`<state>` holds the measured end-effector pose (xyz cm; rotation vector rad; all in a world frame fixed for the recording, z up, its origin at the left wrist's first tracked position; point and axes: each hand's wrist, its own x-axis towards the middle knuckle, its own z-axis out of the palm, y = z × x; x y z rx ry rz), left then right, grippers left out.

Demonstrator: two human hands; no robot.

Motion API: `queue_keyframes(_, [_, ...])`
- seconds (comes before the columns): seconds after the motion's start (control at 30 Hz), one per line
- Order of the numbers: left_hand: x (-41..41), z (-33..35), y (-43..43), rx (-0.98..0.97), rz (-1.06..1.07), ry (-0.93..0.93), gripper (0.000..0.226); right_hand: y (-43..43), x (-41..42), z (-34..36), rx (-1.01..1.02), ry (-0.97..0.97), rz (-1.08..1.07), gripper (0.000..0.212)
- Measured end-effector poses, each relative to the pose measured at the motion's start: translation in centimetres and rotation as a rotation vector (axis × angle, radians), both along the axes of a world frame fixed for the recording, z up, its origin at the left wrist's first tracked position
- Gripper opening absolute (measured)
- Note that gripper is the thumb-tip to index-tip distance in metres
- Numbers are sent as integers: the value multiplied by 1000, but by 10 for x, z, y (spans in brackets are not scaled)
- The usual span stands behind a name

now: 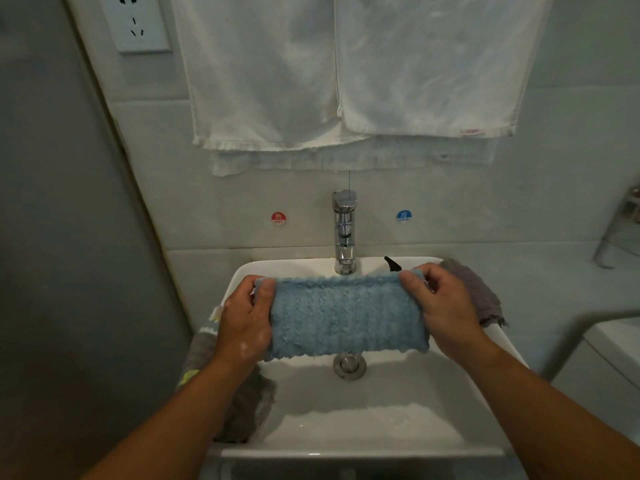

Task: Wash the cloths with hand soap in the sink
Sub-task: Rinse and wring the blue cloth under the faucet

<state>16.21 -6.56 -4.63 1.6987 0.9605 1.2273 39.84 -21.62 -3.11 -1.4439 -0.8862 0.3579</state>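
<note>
Pale wall tiles [242, 202] back a white sink [360, 452] in a dim washroom. Two white towels hang side by side above it, one on the left [263, 71] and one on the right [426, 64], and a wall socket [138, 22] sits beyond the left towel's upper edge. A chrome tap [344, 233] stands at the middle of the sink's back rim. A round red "HOT" sticker [278, 218] is on the wall to its left and a round blue "COLD" sticker [403, 216] to its right.

The person holds a blue cloth [346, 317] stretched flat and wide over the basin, just in front of the tap's spout. Its lower edge hangs just above the metal drain [349, 365]. The left hand [244, 320] grips the cloth's left end, with the thumb laid across the front and the fingers curled behind the fabric. Small pale flecks show on the back of this hand. The right hand [443, 313] grips the right end, its fingers curled round the upper corner. Both forearms reach in over the sink's front rim.

A grey cloth [242, 407] lies bunched over the sink's left rim, partly under the left forearm, with a bit of yellow showing at its outer side. A mauve-grey cloth [481, 292] is draped over the back right corner of the sink, behind the right hand. A small black object [392, 264] pokes up on the back rim between the tap and that hand; what it is cannot be told.
</note>
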Motion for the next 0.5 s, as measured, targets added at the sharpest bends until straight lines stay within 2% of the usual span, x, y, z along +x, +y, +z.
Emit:
queue_keyframes(0.1, [0,-3,0,3,17,21,21,0,-2,-2,-33,-13,4,26])
queue_keyframes(0.2, [3,-2,-1,9,34,62,20,4,-4,-5,-102,-164,-155,35])
queue_keyframes(0.3, [2,0,-2,15,55,67,21,5,-4,-5,-96,-210,-218,38])
queue_keyframes(0.5, [-4,1,0,55,81,121,22,2,6,-8,-86,-89,-62,26])
